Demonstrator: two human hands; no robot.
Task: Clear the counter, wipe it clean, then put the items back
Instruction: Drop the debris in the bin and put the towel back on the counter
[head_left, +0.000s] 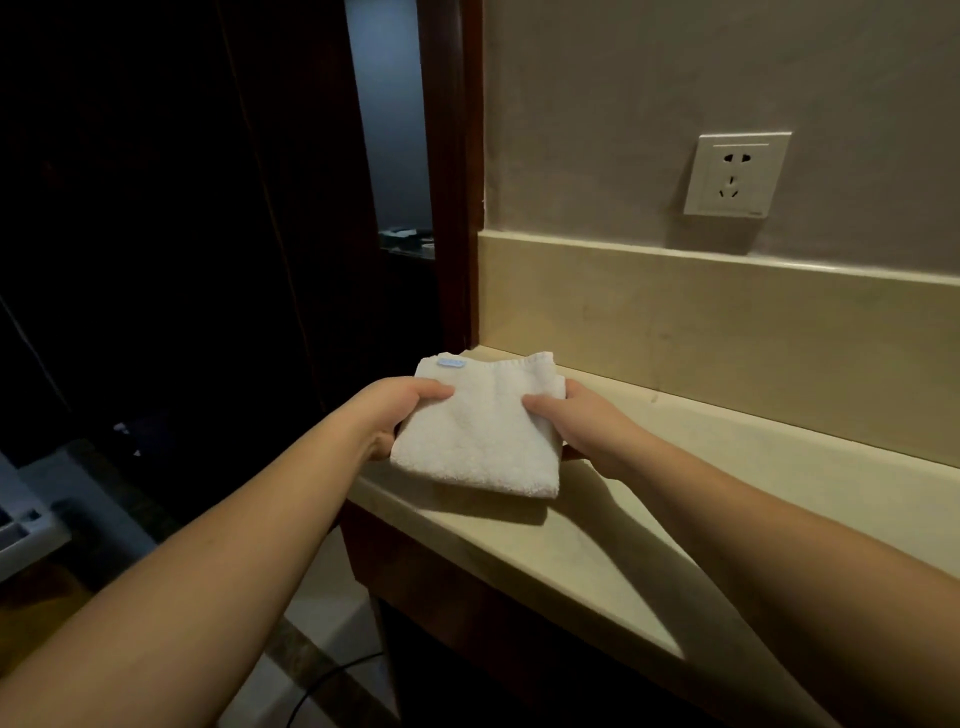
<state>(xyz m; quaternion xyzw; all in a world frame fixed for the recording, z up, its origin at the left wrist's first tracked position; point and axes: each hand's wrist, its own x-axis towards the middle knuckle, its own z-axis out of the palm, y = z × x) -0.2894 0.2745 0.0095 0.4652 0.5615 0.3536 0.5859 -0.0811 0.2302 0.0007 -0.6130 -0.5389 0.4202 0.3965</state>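
Note:
A folded white towel (480, 431) with a small blue label at its far edge is held just above the left end of the beige stone counter (597, 525). My left hand (397, 410) grips the towel's left side, thumb on top. My right hand (576, 421) grips its right side, thumb on top too. The towel casts a shadow on the counter below it. No other items show on the visible part of the counter.
A beige backsplash (727, 322) runs along the counter's back, with a white wall socket (735, 174) above it. A dark wooden door frame (452, 208) stands at the counter's left end. A black cable (322, 686) lies on the floor below.

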